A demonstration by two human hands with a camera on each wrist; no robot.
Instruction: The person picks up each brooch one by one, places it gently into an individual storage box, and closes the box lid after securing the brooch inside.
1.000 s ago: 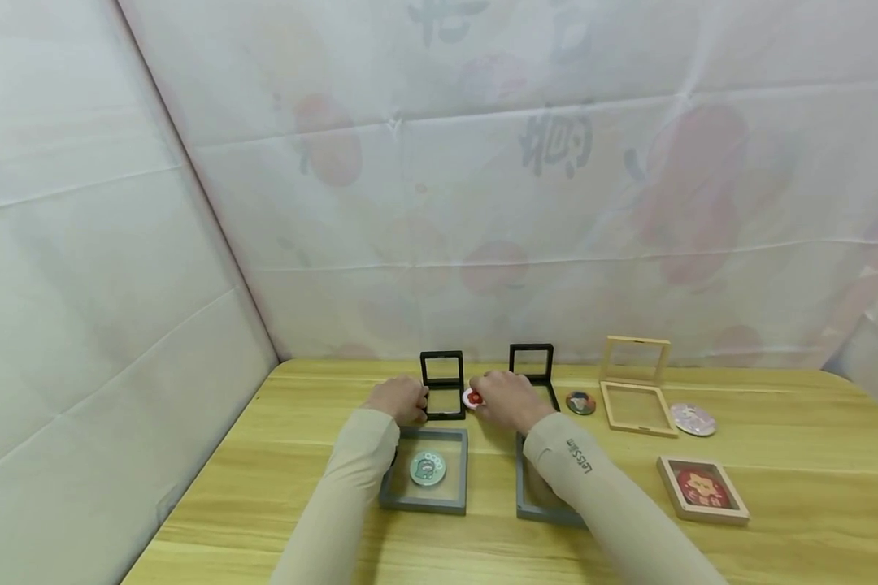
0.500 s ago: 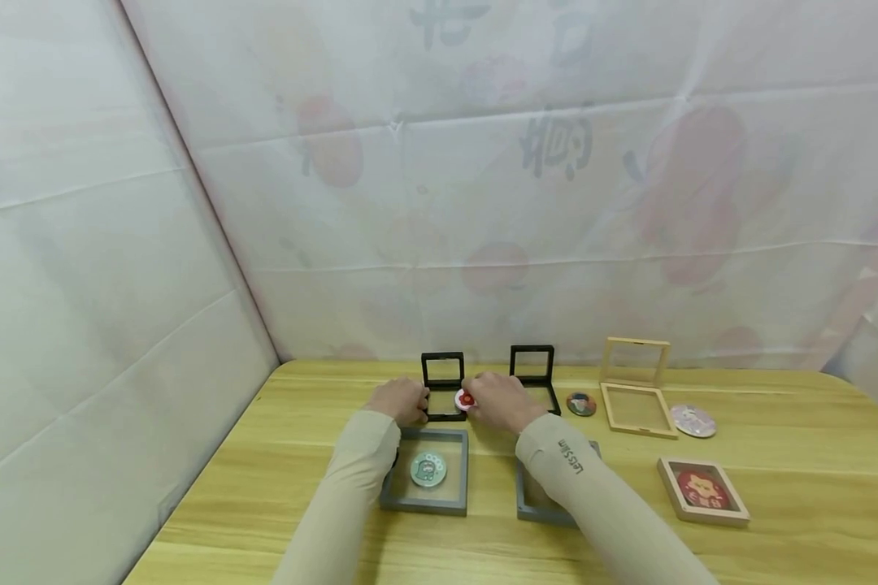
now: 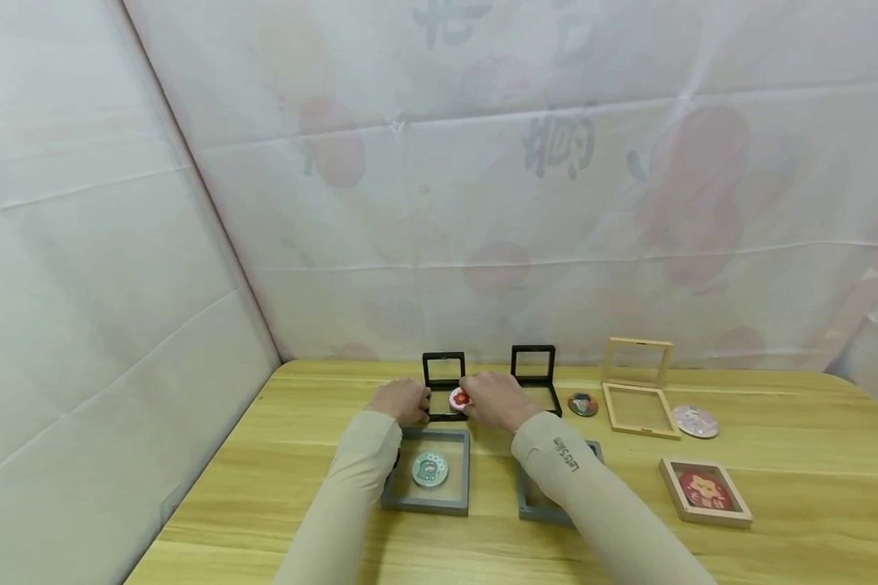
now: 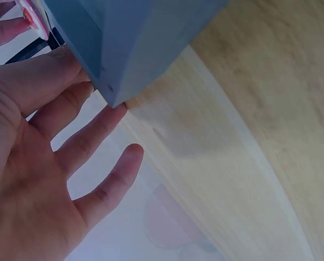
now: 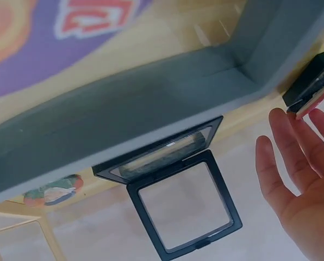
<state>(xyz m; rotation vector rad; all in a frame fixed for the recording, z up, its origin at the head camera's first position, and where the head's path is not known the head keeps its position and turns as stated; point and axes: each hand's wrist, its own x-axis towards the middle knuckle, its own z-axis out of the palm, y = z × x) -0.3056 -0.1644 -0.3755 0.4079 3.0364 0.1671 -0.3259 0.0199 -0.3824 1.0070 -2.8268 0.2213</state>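
My right hand (image 3: 496,400) pinches a round pink-and-white badge with a red flower (image 3: 458,399) by its right side. The badge overlaps the flat lower half of a small black display frame (image 3: 446,418), whose other half stands upright behind. In the right wrist view the badge (image 5: 313,104) shows edge-on at the fingertips, beside the frame. My left hand (image 3: 397,400) rests at that frame's left edge. Its lower fingers (image 4: 110,190) are spread and fairly straight in the left wrist view, while the foremost fingertips are hidden behind a grey frame's corner (image 4: 116,81).
Nearer me lie a grey frame with a green badge (image 3: 429,470) and another grey frame (image 3: 545,513) under my right forearm. To the right are a second open black frame (image 3: 532,380), a small badge (image 3: 583,405), an open wooden frame (image 3: 642,431), a pale badge (image 3: 696,422) and a boxed red badge (image 3: 706,491).
My right hand has carried the flower badge leftward, from beside the black frame to over its flat half. The left hand has stayed at the frame's left edge.
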